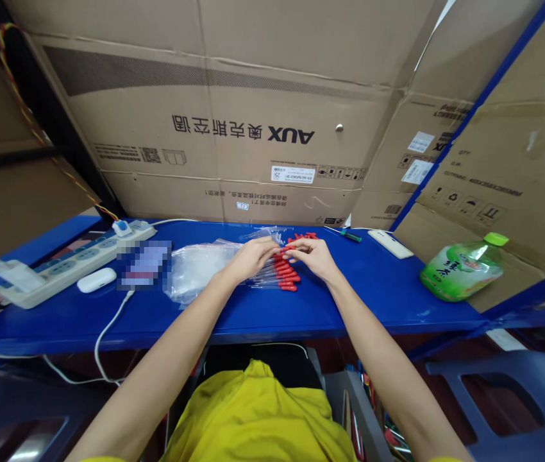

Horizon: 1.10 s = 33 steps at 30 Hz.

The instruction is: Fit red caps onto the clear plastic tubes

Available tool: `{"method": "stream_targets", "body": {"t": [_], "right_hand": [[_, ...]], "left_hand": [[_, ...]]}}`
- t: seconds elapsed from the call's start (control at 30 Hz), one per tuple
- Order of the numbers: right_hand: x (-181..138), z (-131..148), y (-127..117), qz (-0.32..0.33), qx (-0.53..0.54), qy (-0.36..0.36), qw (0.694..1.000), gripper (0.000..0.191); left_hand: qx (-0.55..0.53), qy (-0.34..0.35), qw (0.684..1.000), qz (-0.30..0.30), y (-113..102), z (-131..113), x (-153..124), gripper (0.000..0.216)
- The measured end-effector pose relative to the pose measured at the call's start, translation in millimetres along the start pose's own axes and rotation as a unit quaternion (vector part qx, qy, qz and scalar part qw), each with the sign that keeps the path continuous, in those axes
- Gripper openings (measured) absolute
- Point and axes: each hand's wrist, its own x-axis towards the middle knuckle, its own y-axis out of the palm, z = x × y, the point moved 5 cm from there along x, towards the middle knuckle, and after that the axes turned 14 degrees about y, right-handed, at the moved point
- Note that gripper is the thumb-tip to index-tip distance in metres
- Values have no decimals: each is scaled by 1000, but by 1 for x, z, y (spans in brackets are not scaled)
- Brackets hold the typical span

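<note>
Over the middle of the blue table, my left hand (pixel 256 256) and my right hand (pixel 315 258) meet with their fingertips pinched close together. Between them shows a red rubber bulb (pixel 288 248), gripped by my right hand. My left fingers are closed at the bulb's other end, on what looks like a thin clear dropper tube, mostly hidden. Just below lie several glass droppers with red bulbs (pixel 288 278) in a row, tubes pointing left. Behind my left hand is a pile of loose clear tubes (pixel 270 232); loose red bulbs (pixel 310 236) lie behind my right hand.
Clear plastic bags (pixel 200 269) lie left of my left hand. Further left are a blurred-out phone (pixel 145 264), a white earbud case (pixel 96 280) and a power strip (pixel 77 260). To the right are a green-handled screwdriver (pixel 349 235), a white bar (pixel 390 244) and a drink bottle (pixel 462 269).
</note>
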Motion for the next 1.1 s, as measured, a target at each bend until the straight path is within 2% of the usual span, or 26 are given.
{"method": "stream_targets", "body": {"t": [0.33, 0.63, 1.1], "right_hand": [[1, 9, -3, -3, 7, 0, 1000, 45], [2, 0, -2, -12, 38, 9, 999, 48], [3, -5, -1, 1, 12, 9, 1000, 46]], "left_hand": [[40, -6, 998, -48, 1, 3, -2, 35], [32, 8, 999, -33, 1, 2, -3, 40], [21, 8, 1000, -16, 4, 5, -4, 42]]}}
